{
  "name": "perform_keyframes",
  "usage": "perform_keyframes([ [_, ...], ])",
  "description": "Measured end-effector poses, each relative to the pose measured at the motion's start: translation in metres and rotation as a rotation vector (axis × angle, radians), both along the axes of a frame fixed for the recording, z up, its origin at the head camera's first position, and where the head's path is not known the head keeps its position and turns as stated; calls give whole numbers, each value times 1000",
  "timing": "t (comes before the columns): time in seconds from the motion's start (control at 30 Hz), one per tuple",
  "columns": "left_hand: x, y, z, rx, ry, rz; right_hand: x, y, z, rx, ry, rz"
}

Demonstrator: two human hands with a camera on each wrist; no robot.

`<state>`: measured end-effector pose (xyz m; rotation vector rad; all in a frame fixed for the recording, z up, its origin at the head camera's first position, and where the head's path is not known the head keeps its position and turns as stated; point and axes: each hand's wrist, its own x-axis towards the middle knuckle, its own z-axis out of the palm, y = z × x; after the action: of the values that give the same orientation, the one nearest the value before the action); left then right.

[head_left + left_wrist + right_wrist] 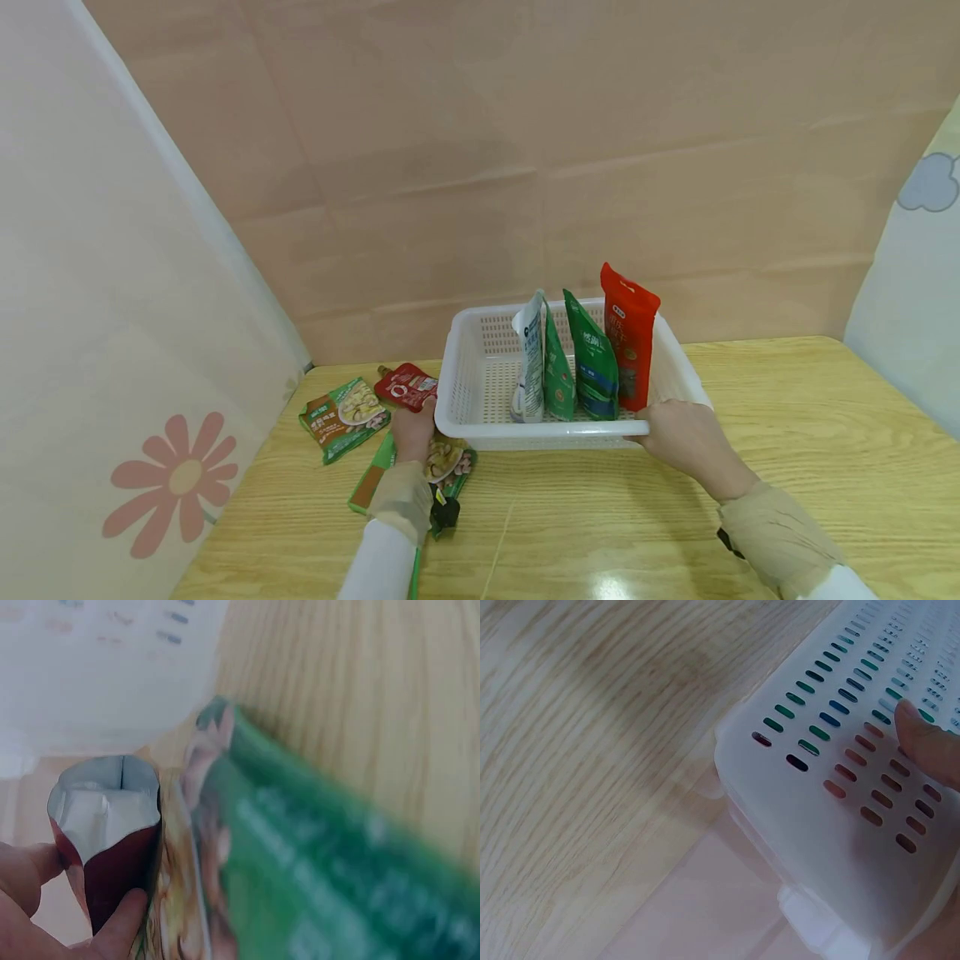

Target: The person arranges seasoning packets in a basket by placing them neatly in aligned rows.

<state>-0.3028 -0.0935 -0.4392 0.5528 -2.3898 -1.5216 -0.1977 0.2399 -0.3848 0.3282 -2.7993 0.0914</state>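
Note:
My left hand point(412, 431) pinches a red spouted pouch point(406, 387) just left of the basket. In the left wrist view, the fingers press its sides and its silvery folded base point(105, 802) faces the camera. Right beside that pouch is a green food packet point(300, 855), blurred at close range. My right hand point(678, 435) grips the white perforated basket point(517, 431) at its front right corner, with the thumb point(928, 746) on the outer wall. Inside stand a white packet point(529, 358), two green packets point(592, 354) and a tall red packet point(632, 337).
A green and brown packet point(345, 419) lies on the wooden table point(570, 517) at the left. Further packets lie under and around the left forearm, among them one with a food picture point(450, 467). Behind the table hangs a brownish backdrop point(525, 167).

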Motion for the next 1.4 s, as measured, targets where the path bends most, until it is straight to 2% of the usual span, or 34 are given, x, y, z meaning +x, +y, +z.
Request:
perform_keyframes([
  [0.17, 2, 5, 5, 9, 9, 28, 0, 0, -1, 1, -4, -1],
  [0.33, 3, 9, 8, 73, 18, 40, 0, 1, 0, -1, -2, -3],
  [0.6, 8, 16, 11, 339, 10, 28, 1, 1, 0, 3, 11, -7],
  [0.8, 8, 19, 11, 349, 27, 68, 1, 0, 0, -7, 3, -11],
  [1.07, 8, 19, 7, 427, 138, 91, 1, -3, 0, -17, -16, -13],
  [1.27, 7, 13, 13, 371, 172, 109, 1, -4, 1, -19, -24, -20],
  [1.4, 8, 10, 20, 419, 219, 76, 1, -3, 1, -14, -29, -29],
])
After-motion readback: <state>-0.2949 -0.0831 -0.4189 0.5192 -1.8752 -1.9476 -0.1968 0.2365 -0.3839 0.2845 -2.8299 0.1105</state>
